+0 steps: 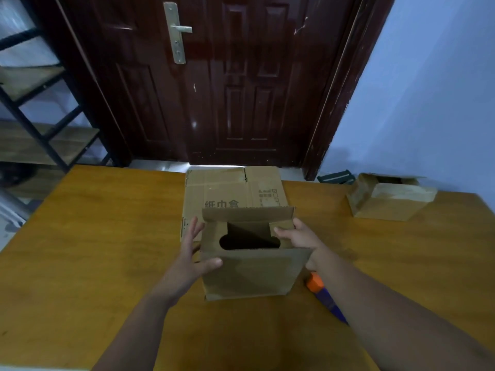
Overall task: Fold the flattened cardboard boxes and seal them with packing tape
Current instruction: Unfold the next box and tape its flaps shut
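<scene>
Dim, bluish indoor light. Glare streaks the dark door [214, 84]; a bright strip glows beneath it. Soft focus throughout, with wide-angle bending at the edges.

You work in a room of a home or small stockroom: dark panelled door [241, 103] with a metal handle [175, 33], pale blue wall [428, 89], a black-framed shelf rack [53, 141] past the far left corner of the wooden table [107, 236], a cardboard box [388, 203] near its far right corner.
</scene>
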